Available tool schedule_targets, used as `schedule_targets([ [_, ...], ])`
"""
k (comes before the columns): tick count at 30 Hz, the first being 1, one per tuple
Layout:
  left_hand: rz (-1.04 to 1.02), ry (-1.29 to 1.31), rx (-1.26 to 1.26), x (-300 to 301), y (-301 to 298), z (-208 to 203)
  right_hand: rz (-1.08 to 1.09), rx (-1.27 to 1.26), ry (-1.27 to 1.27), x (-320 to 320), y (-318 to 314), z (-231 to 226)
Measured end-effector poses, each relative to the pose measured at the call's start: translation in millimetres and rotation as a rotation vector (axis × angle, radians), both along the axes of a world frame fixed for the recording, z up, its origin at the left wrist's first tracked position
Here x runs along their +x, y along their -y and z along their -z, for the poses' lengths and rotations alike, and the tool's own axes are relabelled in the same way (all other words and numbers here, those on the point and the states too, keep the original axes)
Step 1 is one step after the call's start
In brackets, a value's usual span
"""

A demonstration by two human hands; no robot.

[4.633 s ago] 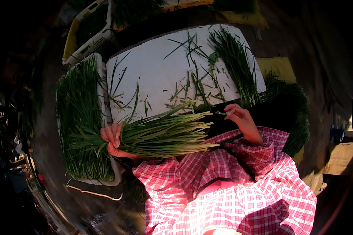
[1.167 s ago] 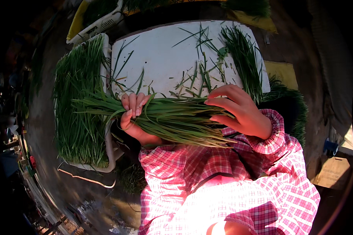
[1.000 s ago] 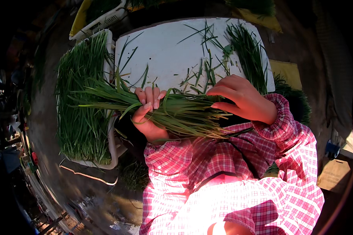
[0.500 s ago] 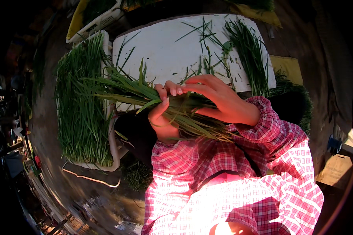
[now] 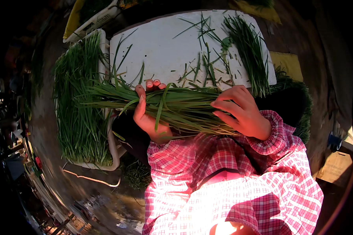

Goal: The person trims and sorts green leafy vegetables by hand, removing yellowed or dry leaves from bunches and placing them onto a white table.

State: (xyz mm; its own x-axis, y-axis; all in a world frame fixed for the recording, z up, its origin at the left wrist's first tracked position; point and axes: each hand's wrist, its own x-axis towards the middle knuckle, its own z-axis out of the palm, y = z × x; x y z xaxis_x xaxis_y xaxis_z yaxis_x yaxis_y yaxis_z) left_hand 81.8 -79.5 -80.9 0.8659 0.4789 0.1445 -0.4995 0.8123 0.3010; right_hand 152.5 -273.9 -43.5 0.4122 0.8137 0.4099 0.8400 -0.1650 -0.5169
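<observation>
Holding a bundle of long green blades (image 5: 192, 105) crosswise, just on the near side of the white worktop (image 5: 164, 43), with left hand (image 5: 148, 116) closed around it in a loose grip toward the leafy left end. Having just shifted right hand (image 5: 243, 113) from the left fingers to the right end, leaving the bundle's middle uncovered. Touching that end with curved right fingers; cannot tell whether pinching. Seeing loose green pieces (image 5: 206, 68) lying farther off.

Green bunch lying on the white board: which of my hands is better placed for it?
Likely your right hand: it is nearer that green bunch, at the right of the board. Your left hand is farther off and holds another bunch.
</observation>
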Motion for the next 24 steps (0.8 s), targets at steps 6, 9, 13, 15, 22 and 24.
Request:
schedule_targets([
  [6,-0.143,0.065,-0.045,-2.6,-4.2,5.7,0.058,0.072,-0.125,-2.8,16.4,-14.8],
  [9,-0.121,0.015,-0.057,-0.3,8.7,0.1,-0.041,-0.031,-0.101,6.3,-11.8,-23.9],
  [13,0.058,0.018,0.009,6.1,22.1,3.8,-0.200,-0.018,-0.129,16.9,-40.7,-13.6],
  [15,0.118,-0.016,0.002,6.8,27.4,3.3,-0.272,-0.057,-0.143,20.7,-45.9,-12.8],
  [22,0.165,-0.003,0.080,8.9,29.1,6.1,-0.278,-0.178,-0.079,22.7,-41.3,-16.6],
  [24,0.156,-0.035,0.056,9.7,31.5,5.2,-0.242,-0.103,-0.013,25.9,-38.3,-11.8],
])
